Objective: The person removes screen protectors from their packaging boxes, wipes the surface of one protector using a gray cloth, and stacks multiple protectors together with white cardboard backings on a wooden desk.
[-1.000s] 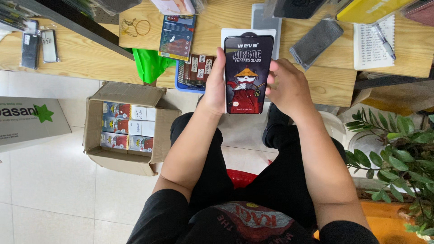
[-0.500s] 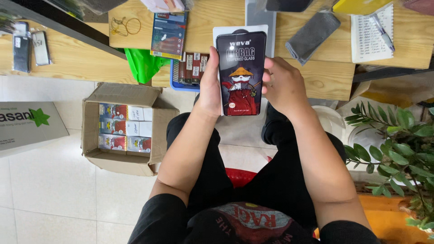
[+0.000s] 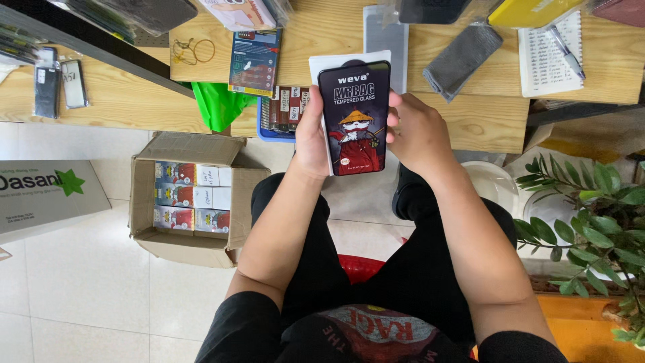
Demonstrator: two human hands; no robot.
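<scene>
Head view: 2 hands hold 1 black screen-protector pack (image 3: 356, 117) upright above the lap, left hand (image 3: 310, 134) gripping its left edge, right hand (image 3: 416, 131) its right. 1 open cardboard box (image 3: 191, 198) sits left on the floor, 1 notebook (image 3: 547, 50) on the wooden table (image 3: 484, 117).

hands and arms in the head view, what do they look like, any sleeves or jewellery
Both forearms are bare from wrist to above the elbow. The left hand and right hand wear no gloves, and no watch, ring or bracelet shows. Short black sleeves end at the upper arms, part of a black t-shirt with a printed design on the chest. Fingernails look short and unpainted as far as they show.
</scene>
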